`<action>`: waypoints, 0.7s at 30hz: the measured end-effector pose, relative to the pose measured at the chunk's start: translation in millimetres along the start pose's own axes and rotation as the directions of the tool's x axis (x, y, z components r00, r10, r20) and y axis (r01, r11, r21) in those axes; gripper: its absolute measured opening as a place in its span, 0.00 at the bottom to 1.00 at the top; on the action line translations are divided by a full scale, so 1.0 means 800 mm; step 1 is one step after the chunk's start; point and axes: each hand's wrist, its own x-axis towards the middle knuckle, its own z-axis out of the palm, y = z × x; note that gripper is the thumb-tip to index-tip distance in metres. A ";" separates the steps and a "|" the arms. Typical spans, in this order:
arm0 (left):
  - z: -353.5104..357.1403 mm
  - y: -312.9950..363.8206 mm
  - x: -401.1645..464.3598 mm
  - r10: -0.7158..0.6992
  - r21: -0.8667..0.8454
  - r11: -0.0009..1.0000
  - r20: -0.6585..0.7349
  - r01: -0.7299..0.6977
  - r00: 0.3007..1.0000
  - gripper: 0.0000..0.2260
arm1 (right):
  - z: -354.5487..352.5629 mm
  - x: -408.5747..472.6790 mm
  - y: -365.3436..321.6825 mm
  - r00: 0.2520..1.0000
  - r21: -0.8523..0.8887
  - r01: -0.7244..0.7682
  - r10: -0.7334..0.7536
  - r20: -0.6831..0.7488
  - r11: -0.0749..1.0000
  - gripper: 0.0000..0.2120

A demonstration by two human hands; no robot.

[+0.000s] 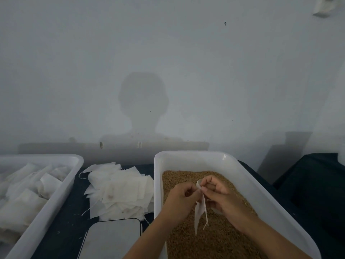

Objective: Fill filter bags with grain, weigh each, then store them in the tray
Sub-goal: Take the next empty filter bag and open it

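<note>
A white bin (240,172) on the right holds brown grain (214,238). Over the grain, my left hand (180,199) and my right hand (221,197) both pinch the top of one empty white filter bag (199,208). The bag hangs flat between them, its drawstring dangling below. A loose pile of empty filter bags (119,191) lies on the dark table between the two containers. The white storage tray (56,199) at the left holds several filled bags (24,199). The scale (112,238), with a flat pale platform, sits at the front centre.
A pale wall stands just behind the table and carries a person's shadow. Dark cloth (313,186) covers the table to the right of the grain bin. Strings from the bag pile trail onto the table near the scale.
</note>
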 end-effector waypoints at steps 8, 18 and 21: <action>-0.001 0.006 -0.003 -0.062 -0.109 0.992 -0.006 0.061 0.998 0.14 | 0.003 -0.001 -0.002 1.000 0.025 0.017 -0.018 0.018 1.000 0.14; -0.002 0.003 -0.001 -0.048 -0.085 0.995 0.005 0.048 0.999 0.11 | 0.001 0.000 0.002 0.999 -0.047 0.040 -0.040 -0.002 0.998 0.03; -0.001 0.000 -0.001 0.002 0.074 0.997 0.000 -0.001 1.000 0.10 | 0.001 0.000 0.002 0.999 -0.052 -0.011 0.009 -0.033 0.999 0.06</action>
